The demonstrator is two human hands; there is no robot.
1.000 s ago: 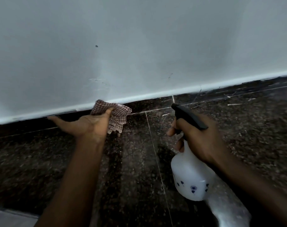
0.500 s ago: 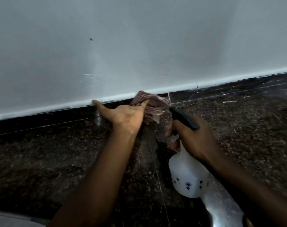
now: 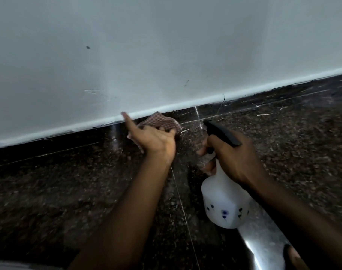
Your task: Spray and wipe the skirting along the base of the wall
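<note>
Left hand [image 3: 155, 140] fingers gripped checked cloth [image 3: 160, 122] against skirting [image 3: 49, 147]; right hand [image 3: 232, 158] fingers wrapped spray bottle [image 3: 223, 207] right of cloth.

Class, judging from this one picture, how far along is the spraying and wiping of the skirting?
Done: cannot be told; the dark skirting to the left shows no clear wiped mark. In hand: the left hand presses the checked cloth against the skirting, while the right hand holds the spray bottle ready. Left: the scuffed, streaked stretch to the right.
</note>
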